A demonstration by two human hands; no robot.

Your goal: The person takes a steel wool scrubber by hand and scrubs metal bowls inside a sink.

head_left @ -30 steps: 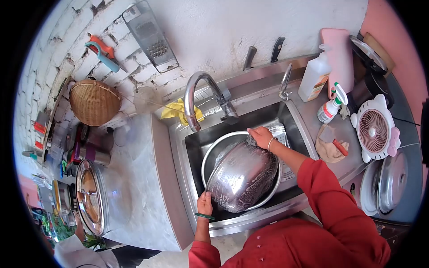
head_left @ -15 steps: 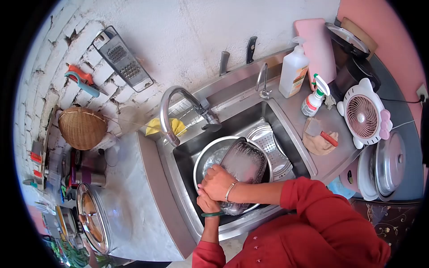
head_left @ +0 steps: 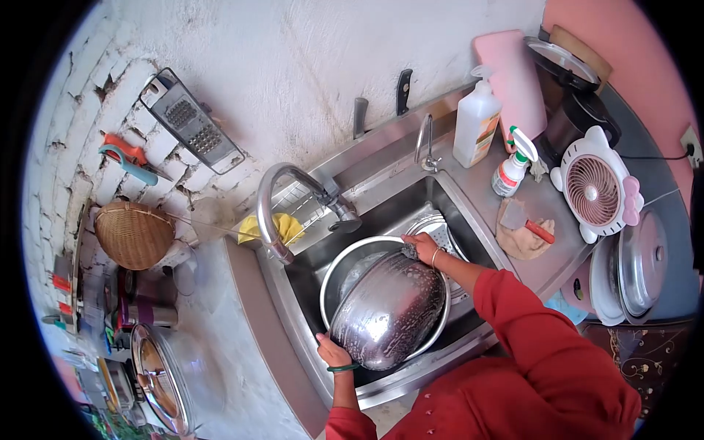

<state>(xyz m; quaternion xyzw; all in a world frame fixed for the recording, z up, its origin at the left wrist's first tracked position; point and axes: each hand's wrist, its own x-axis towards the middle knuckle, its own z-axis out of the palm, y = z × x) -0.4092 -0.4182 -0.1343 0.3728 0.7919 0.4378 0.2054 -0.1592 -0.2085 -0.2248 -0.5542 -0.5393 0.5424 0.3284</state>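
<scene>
A dark, shiny metal bowl [head_left: 389, 312], streaked with suds, is tilted over a wider steel basin [head_left: 328, 282] in the sink, its rounded outer side facing up. My left hand [head_left: 335, 350] grips the bowl's near-left edge, with a green bangle on the wrist. At its far-right edge, my right hand [head_left: 424, 248] is closed on a small grey scrubber [head_left: 408, 251], pressed against the metal. The palm side of that hand is hidden. A perforated steel strainer [head_left: 442, 233] lies in the sink behind the right hand.
A curved faucet [head_left: 268, 198] arches over the sink's left side, beside a yellow cloth [head_left: 290, 229]. To the right are a spray bottle [head_left: 512, 165], a large bottle [head_left: 477, 121], a scraper [head_left: 539, 231] on a cloth and a fan [head_left: 592, 189]. A glass-lidded pot [head_left: 158, 378] stands left.
The bowl has been turned and raised, so its soapy outer side now shows. My hands, close together before, have parted: the right moved up to the far edge, the left stayed near the lower left.
</scene>
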